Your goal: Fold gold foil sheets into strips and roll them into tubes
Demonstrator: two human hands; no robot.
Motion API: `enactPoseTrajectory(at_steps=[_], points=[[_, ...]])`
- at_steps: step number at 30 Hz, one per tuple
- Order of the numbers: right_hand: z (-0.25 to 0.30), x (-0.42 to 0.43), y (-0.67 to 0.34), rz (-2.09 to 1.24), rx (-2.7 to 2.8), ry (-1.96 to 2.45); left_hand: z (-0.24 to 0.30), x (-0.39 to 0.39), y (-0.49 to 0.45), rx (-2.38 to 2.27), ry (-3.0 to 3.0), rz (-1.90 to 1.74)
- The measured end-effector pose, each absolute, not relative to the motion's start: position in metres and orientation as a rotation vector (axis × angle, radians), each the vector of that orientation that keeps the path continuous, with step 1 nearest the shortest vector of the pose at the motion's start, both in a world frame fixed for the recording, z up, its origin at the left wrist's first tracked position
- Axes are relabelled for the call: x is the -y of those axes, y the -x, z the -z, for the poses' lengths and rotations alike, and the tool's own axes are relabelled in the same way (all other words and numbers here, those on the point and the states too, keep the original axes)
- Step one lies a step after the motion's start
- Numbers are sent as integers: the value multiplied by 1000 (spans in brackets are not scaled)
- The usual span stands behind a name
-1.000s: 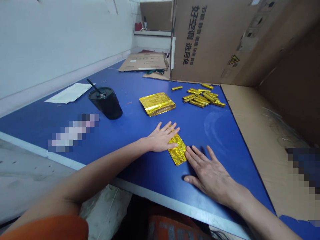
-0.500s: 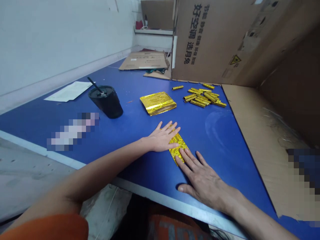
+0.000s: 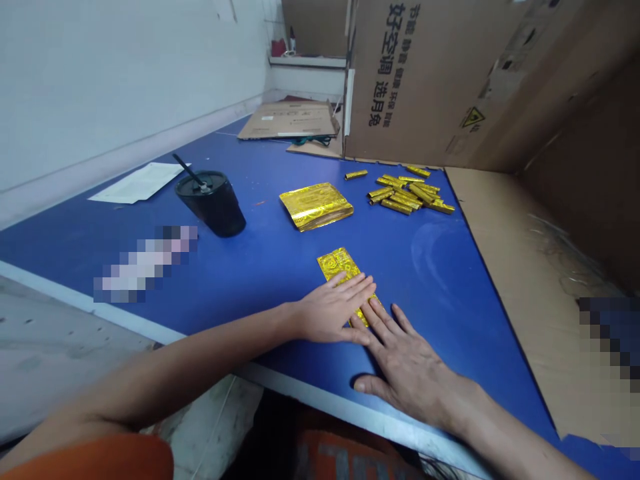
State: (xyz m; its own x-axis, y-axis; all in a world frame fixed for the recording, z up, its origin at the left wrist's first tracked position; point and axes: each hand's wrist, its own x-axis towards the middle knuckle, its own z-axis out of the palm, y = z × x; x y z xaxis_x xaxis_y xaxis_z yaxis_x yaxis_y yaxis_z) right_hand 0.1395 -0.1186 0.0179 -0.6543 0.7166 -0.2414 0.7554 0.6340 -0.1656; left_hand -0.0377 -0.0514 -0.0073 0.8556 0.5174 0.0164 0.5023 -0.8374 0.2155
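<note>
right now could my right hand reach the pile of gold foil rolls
Probably yes: the right hand rests on the gold foil sheet, and nothing stands between it and the gold foil rolls.

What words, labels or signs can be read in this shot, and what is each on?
"好空调 选月兔": large print on the upright carton.
Thinner line of characters beside it: too small to read surely.
On the yellow warning triangle: a symbol, no readable words.
On the flat carton: print too small to read.
On the paper sheet: nothing legible.
</note>
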Motion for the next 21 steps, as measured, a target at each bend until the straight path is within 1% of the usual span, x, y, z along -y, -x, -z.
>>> enactPoseTrajectory(at_steps=[5,11,16,21], points=[[-17,120,-139,370,-2720,-1230,15,30,51,-894,-2851,-27],[-20,108,-156,402,-2762,-1268,14,12,65,-1146,-2806,45],[-18,86,-185,292,-2690,-1593,14,47,65,-1183,-2864,-41],[-7,78,-194,123,-2680,-1661,13,90,62,-989,-2914,-107]])
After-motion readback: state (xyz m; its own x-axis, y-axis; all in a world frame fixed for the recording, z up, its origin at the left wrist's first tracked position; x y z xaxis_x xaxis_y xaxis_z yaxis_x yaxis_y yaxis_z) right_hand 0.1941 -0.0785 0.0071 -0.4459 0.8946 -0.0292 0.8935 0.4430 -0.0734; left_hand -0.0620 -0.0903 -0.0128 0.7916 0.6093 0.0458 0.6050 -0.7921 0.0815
